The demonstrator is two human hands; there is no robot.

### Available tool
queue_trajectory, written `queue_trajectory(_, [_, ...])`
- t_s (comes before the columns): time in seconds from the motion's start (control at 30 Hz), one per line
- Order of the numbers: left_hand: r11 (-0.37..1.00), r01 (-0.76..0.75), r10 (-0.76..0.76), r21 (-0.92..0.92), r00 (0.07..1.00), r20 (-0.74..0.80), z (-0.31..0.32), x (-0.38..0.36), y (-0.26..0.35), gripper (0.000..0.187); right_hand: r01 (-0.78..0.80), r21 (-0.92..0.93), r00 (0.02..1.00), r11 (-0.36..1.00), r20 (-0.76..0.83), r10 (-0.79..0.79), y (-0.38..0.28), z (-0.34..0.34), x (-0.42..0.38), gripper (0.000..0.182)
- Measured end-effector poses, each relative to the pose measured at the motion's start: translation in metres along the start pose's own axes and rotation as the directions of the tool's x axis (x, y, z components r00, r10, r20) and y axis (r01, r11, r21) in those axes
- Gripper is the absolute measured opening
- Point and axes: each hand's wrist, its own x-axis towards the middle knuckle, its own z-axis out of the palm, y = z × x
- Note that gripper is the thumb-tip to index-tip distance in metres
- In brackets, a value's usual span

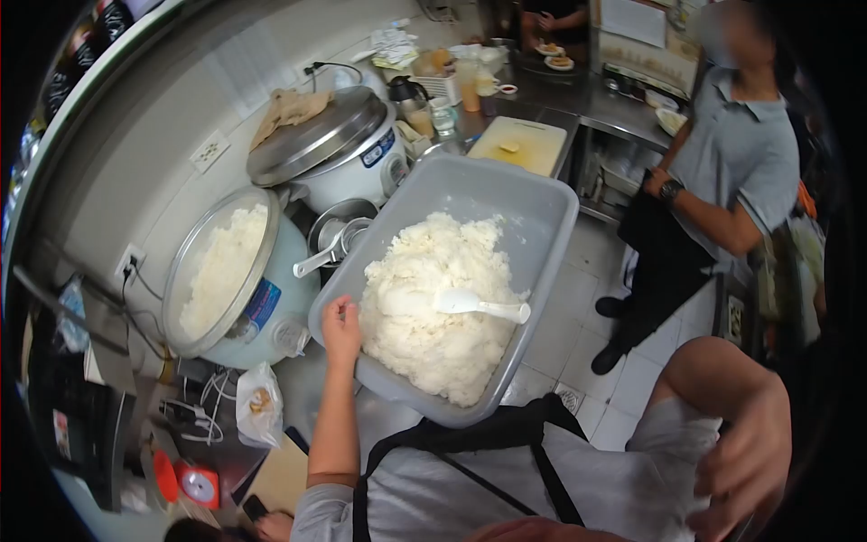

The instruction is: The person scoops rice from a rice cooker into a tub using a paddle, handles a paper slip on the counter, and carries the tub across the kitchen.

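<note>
A large grey tub (553, 217) stands right before me, heaped with white cooked rice (433, 262). On the rice lies a white plastic scoop (483, 305), its handle towards the right wall; neither hand touches it. My left hand (341, 323) is at the tub's left edge with curled fingers, seemingly closed on the rim. My right hand (745, 456) is raised at the lower right, away from the tub. Motion smears its fingers, and I make out nothing held in it.
Left of the tub, a rice cooker (302, 316) holds more rice; behind it stands a lidded cooker (352, 163). Metal pots (339, 226) sit between. A cutting board (533, 135) lies beyond the tub. A co-worker (741, 154) stands on the right; another person's arms (564, 20) show at the back.
</note>
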Motion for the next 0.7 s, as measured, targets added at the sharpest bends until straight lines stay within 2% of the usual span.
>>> queue_trajectory(0.03, [1.0, 0.001, -0.001, -0.001, 0.999, -0.033, 0.001, 0.0, 0.001, 0.02, 0.013, 0.006, 0.996, 1.0, 0.091, -0.013, -0.005, -0.011, 0.001, 0.01])
queue_trajectory(0.07, [1.0, 0.002, 0.001, 0.029, 0.997, -0.078, 0.0, -0.001, 0.005, 0.019, -0.058, 0.029, 0.994, 0.998, 0.096, 0.055, -0.011, -0.023, 0.01, 0.017])
queue_trajectory(0.13, [0.997, 0.003, 0.01, 0.083, 0.988, -0.156, 0.0, -0.003, 0.013, 0.018, -0.145, 0.019, 0.988, 0.989, 0.061, 0.143, -0.027, -0.037, -0.005, 0.025])
queue_trajectory(0.17, [0.99, 0.004, 0.024, 0.144, 0.981, -0.193, 0.001, -0.002, 0.016, 0.017, -0.162, -0.009, 0.986, 0.987, 0.02, 0.163, -0.035, -0.039, -0.018, 0.023])
queue_trajectory(0.23, [0.964, 0.021, 0.046, 0.266, 0.968, -0.245, 0.0, -0.005, 0.018, 0.016, -0.207, -0.13, 0.978, 0.97, -0.011, 0.208, -0.05, -0.054, -0.045, 0.027])
queue_trajectory(0.3, [0.925, 0.004, 0.105, 0.381, 0.959, -0.265, 0.0, -0.004, 0.017, 0.015, -0.241, -0.329, 0.966, 0.913, 0.01, 0.258, -0.065, -0.073, -0.069, 0.031])
queue_trajectory(0.33, [0.901, -0.003, 0.134, 0.434, 0.953, -0.271, 0.0, -0.003, 0.016, 0.015, -0.178, -0.448, 0.984, 0.876, -0.064, 0.167, -0.068, -0.069, -0.082, 0.04])
queue_trajectory(0.43, [0.867, 0.075, 0.098, 0.492, 0.943, -0.317, 0.001, -0.003, 0.015, 0.016, -0.19, -0.5, 0.982, 0.845, -0.116, 0.152, -0.082, -0.083, -0.113, 0.045])
queue_trajectory(0.47, [0.864, 0.091, 0.094, 0.495, 0.936, -0.338, 0.001, -0.002, 0.012, 0.017, -0.282, -0.436, 0.959, 0.855, -0.107, 0.262, -0.09, -0.092, -0.12, 0.049])
queue_trajectory(0.57, [0.83, 0.136, 0.095, 0.54, 0.921, -0.379, -0.003, -0.001, 0.007, 0.019, -0.327, -0.115, 0.943, 0.938, -0.103, 0.317, -0.091, -0.12, -0.143, 0.042])
queue_trajectory(0.67, [0.795, 0.168, 0.08, 0.582, 0.923, -0.376, 0.001, 0.0, 0.014, 0.021, -0.098, 0.183, 0.993, 0.978, 0.083, 0.084, -0.08, -0.134, -0.177, 0.035])
queue_trajectory(0.7, [0.8, 0.175, 0.066, 0.574, 0.925, -0.374, 0.003, 0.0, 0.019, 0.022, -0.074, 0.314, 0.997, 0.946, 0.059, 0.058, -0.074, -0.134, -0.186, 0.032])
